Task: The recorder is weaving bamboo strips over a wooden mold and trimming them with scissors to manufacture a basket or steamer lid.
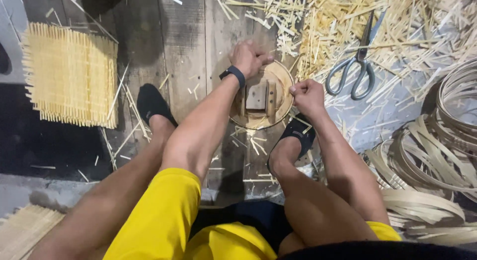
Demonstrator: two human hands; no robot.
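On a strip-littered plank floor, the left hand [251, 57] and right hand [307, 94] clamp opposite rim edges of a round bamboo hoop frame [262, 97], seemingly light, stiff, splintery.

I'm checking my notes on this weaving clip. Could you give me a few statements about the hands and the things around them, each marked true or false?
1. Both hands grip the rim of the round wooden frame. True: left hand at the top edge, right hand at the right edge.
2. The scissors are in the right hand. False: they lie on the floor among bamboo strips.
3. A woven mat lies to the left. True.
4. The left wrist is bare. False: it wears a dark wristband.
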